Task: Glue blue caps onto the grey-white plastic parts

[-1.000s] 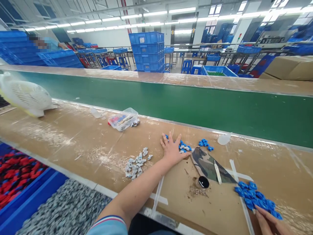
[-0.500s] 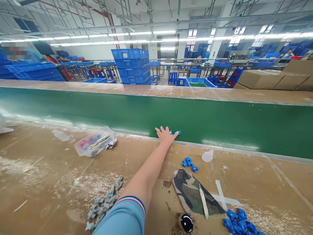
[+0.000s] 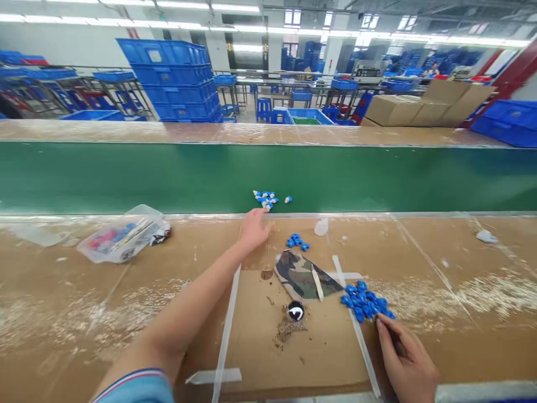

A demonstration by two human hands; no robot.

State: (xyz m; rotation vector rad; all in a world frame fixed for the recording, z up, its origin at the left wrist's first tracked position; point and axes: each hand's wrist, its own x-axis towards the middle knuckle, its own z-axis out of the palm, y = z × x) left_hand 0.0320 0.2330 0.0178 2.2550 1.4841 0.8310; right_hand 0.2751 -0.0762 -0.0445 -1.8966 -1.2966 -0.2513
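My left hand (image 3: pixel 254 228) reaches over the near edge of the green belt (image 3: pixel 201 173), fingers stretched out and thumb apart. Just beyond its fingertips lies a cluster of small blue-and-white pieces (image 3: pixel 265 199), with one blue-and-white piece (image 3: pixel 288 199) apart on the right. At the lower right, my right hand (image 3: pixel 406 358) has thumb and forefinger pinched together against the edge of a pile of blue pieces (image 3: pixel 363 301); whatever lies between the fingertips is hidden. A smaller group of blue pieces (image 3: pixel 296 242) rests on the brown tabletop between the hands.
A camouflage cloth (image 3: pixel 297 277) carries a pale flat stick (image 3: pixel 318 282). Near it stands a small cup of dark liquid (image 3: pixel 295 311) on cardboard (image 3: pixel 260 347). A clear plastic box (image 3: pixel 121 235) with sticks sits left. Stacked blue crates (image 3: pixel 176 84) and cartons (image 3: pixel 394 109) stand behind the belt.
My left hand has drawn back from the blue-and-white pieces, which now show on the belt. My right hand has come into view at the blue pile. The view has shifted right and down.
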